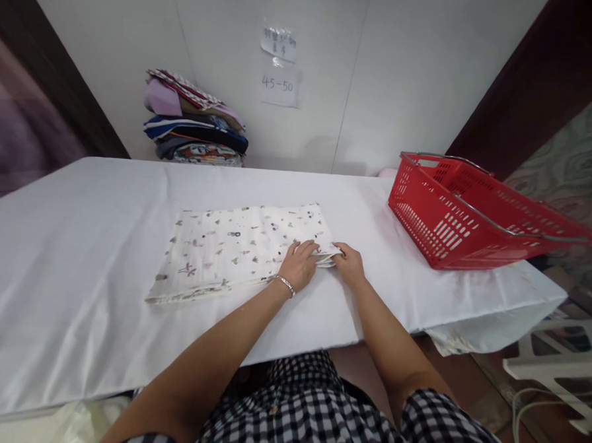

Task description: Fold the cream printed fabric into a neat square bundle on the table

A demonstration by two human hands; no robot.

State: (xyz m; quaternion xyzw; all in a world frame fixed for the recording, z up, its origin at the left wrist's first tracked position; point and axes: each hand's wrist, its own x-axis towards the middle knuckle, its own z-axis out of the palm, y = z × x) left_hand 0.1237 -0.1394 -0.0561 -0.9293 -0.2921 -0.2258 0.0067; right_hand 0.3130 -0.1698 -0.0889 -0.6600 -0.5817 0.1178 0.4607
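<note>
Item: folded printed cloth [235, 251], white with small scattered motifs, lying flat near the middle of the table, its right end nearest me. My left hand [300, 265] rests palm-down on that right end, fingers spread and pressing the layers; a bracelet [285, 284] circles the wrist. My right hand [349, 264] meets the same corner from the right, fingertips pinched on the edge of the layers; how many layers it has hold of I cannot tell, as the left hand covers the fold.

Surface: table [76, 250] under a white sheet, its near edge cut off by my checked clothing.

Right: red basket [470, 214] at the table's right end; its inside is hard to make out.

Far left: stack of folded fabrics [197, 120] against the white wall. Two paper notes [280, 65] are taped above, the upper one illegible.
</note>
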